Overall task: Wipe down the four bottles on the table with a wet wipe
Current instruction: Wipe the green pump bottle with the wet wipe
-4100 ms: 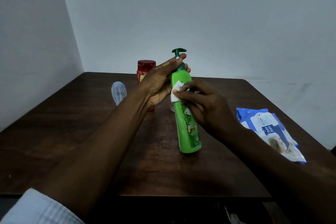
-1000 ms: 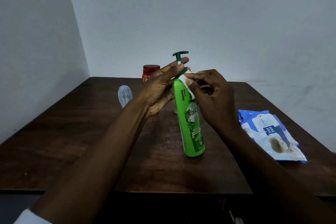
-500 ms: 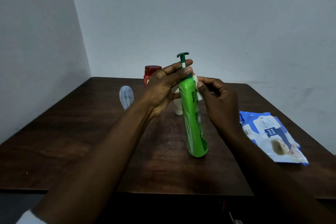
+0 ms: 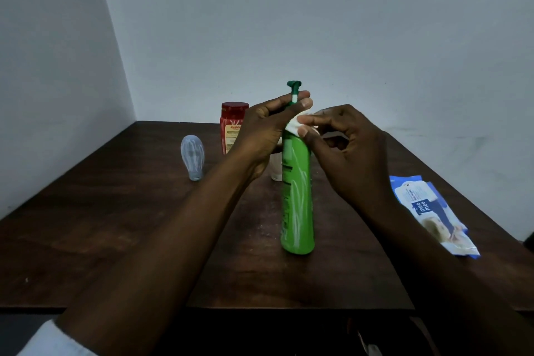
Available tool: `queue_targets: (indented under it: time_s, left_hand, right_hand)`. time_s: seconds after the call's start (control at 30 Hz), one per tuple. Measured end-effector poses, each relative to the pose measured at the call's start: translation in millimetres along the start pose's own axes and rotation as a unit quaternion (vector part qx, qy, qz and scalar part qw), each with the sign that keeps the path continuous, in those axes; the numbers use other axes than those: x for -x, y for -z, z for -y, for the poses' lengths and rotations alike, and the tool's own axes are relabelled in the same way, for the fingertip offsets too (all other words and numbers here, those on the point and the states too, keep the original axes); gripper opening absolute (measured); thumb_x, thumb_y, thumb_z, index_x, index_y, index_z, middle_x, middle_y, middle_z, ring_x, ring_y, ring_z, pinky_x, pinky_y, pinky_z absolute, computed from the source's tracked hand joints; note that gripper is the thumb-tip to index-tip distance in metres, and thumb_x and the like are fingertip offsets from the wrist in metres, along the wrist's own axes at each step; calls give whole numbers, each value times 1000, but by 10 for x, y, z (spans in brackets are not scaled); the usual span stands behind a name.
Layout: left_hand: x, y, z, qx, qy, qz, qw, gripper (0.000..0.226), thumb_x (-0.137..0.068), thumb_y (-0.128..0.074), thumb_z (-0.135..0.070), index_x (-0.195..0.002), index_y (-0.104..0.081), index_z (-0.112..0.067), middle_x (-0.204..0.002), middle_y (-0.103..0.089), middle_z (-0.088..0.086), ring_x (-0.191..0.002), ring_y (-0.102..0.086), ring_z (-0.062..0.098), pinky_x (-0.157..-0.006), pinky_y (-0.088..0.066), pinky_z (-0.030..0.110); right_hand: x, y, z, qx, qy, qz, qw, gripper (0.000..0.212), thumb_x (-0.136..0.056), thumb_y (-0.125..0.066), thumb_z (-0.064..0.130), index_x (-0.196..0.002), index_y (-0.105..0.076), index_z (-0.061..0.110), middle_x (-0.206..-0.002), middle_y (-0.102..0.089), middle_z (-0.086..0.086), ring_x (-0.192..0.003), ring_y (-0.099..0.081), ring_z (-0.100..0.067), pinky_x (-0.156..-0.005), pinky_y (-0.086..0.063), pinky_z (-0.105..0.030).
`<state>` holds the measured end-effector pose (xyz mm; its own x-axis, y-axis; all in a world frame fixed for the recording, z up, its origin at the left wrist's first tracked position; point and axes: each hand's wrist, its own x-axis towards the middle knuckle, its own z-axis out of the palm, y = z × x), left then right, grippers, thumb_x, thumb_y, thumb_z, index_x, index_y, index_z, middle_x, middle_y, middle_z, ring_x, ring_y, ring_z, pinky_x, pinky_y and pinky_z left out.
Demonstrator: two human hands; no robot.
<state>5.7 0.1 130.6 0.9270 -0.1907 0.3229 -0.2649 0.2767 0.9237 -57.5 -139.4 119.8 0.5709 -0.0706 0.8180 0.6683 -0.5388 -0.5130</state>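
Green bottle (image 4: 297, 196) stands upright on the table (image 4: 115, 225), near its front edge. Left hand (image 4: 265, 130) grips the neck below the pump, fingers curled round it. Right hand (image 4: 346, 150) pinches a white wipe (image 4: 293, 126) against the bottle's shoulder. Red bottle (image 4: 232, 127), clear bottle (image 4: 192, 157) and a partly hidden white bottle (image 4: 276, 170) stand behind. Wipes pack (image 4: 430, 214) lies to the right.

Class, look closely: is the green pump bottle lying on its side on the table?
No, the green pump bottle stands upright on the table, its neck held by the left hand.
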Motion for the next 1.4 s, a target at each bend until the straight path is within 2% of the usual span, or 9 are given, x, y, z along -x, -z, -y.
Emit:
queue_targets:
  time_s: [0.17,0.3,0.47,0.67,0.77,0.87,1.13,1.23,1.4]
  left_hand:
    - [-24,-41,23,82,27,14,996,7,-87,-75,-19,-94,-77,-20,-84,-75,-2,-76,-71,15,-66,-57,30]
    - [-59,-33,34,136,41,38,989,8,-92,-69,-13,-98,-74,-15,-79,-71,3,-67,-68,14,-63,-59,29]
    - [-107,33,64,133,50,16,990,6,-92,-70,-14,-95,-74,-17,-64,-60,-8,-57,-55,10,-54,-52,25]
    - [-132,95,119,110,59,-8,992,5,-90,-72,-20,-91,-77,-22,-67,-56,-5,-64,-53,15,-75,-50,40]
    - [-132,113,123,109,62,-20,992,4,-91,-72,-21,-93,-75,-22,-62,-58,-8,-57,-56,10,-62,-53,28]
    - [-124,129,121,104,62,-26,992,5,-92,-71,-22,-96,-72,-20,-58,-57,-10,-52,-55,6,-56,-52,24]
    - [-104,112,108,121,61,-26,990,16,-99,-60,-27,-93,-70,-16,-63,-61,-5,-54,-56,10,-55,-52,25]
    - [-98,114,98,130,70,-27,989,25,-101,-55,-31,-89,-70,-15,-63,-60,0,-56,-56,14,-59,-52,29]
    - [-102,90,81,118,74,-45,989,23,-101,-55,-29,-87,-68,-15,-68,-58,3,-58,-55,15,-60,-51,29]
  right_hand:
    - [0,-25,-40,-17,-29,-5,999,14,-87,-77,20,-100,-79,18,-97,-70,6,-83,-68,-8,-67,-56,-23]
    - [32,-29,-70,-31,-27,-1,999,14,-85,-79,17,-98,-80,17,-100,-70,2,-88,-69,-9,-69,-57,-24]
    - [229,-54,-150,-47,-33,15,998,15,-82,-82,16,-97,-80,14,-101,-69,0,-94,-70,-9,-74,-59,-23]
    - [580,-47,-255,-54,-51,33,997,19,-80,-82,14,-98,-80,18,-103,-68,0,-100,-69,-10,-79,-58,-22]
    - [722,-28,-283,-55,-62,50,995,19,-80,-82,12,-99,-80,16,-104,-68,2,-99,-70,-12,-81,-60,-28]
    - [862,13,-290,-34,-78,69,994,20,-80,-83,12,-98,-81,19,-104,-68,7,-102,-69,-11,-87,-58,-35]
    - [1203,172,-248,17,-97,95,991,22,-76,-85,12,-95,-82,23,-101,-71,10,-101,-65,4,-87,-46,-7]
    - [1303,210,-242,39,-97,106,989,23,-75,-86,12,-94,-82,25,-102,-70,17,-99,-66,5,-87,-48,-9]
    - [1351,228,-250,44,-113,104,987,24,-74,-88,14,-92,-82,28,-102,-70,15,-96,-68,3,-85,-52,-14]
